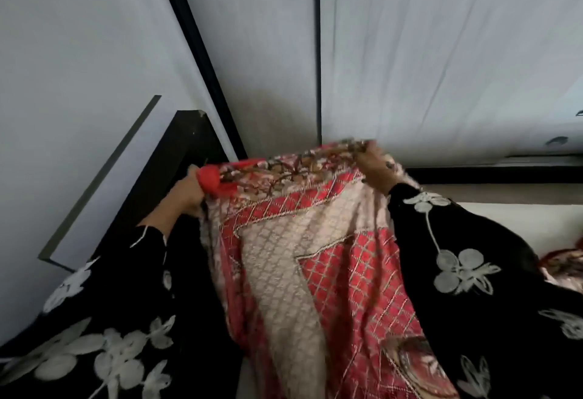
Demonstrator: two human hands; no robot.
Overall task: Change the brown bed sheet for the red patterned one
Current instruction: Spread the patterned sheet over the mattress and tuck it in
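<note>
Left hand [186,192] and right hand [377,171], fingers curled, each grip the top edge of the red patterned sheet [315,256], which hangs between them, near the far white doors [441,51]. The cloth looks soft, light and limp, so it is best held at corners and hem.

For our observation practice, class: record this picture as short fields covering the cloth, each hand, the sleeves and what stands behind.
cloth: red patterned sheet, held up, hanging down in folds
left hand: grips the sheet's upper left corner
right hand: grips its top edge, further right
sleeves: black with white flowers
behind: pale cupboard doors
</note>
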